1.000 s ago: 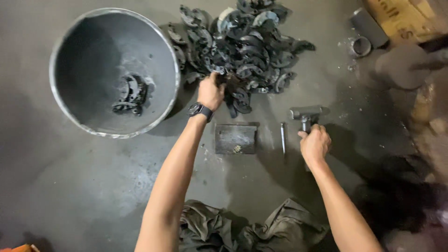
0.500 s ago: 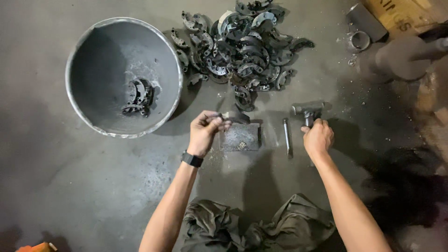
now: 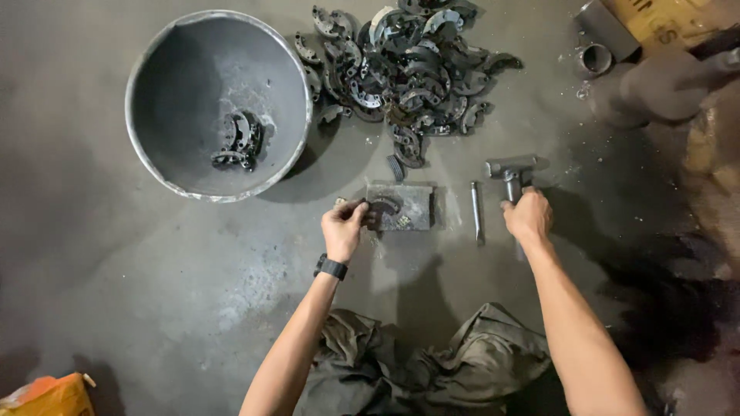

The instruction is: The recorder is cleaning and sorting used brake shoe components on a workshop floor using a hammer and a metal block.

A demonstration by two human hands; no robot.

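Left hand [image 3: 341, 229] pinches a curved brake shoe [image 3: 383, 206] onto the steel block [image 3: 401, 208] on the floor. Right hand [image 3: 528, 216] grips the hammer [image 3: 510, 171] handle. Shoe appears rigid, heavy, greasy; best held by its end.

We see our two bare forearms with no sleeves on them. A black wristwatch with a dark band [image 3: 331, 267] sits on the wrist just behind our left hand [image 3: 343, 229]; our right hand [image 3: 528, 217] wears nothing. Below the watch, our legs are covered by rumpled olive-grey cloth trousers [image 3: 432, 370].
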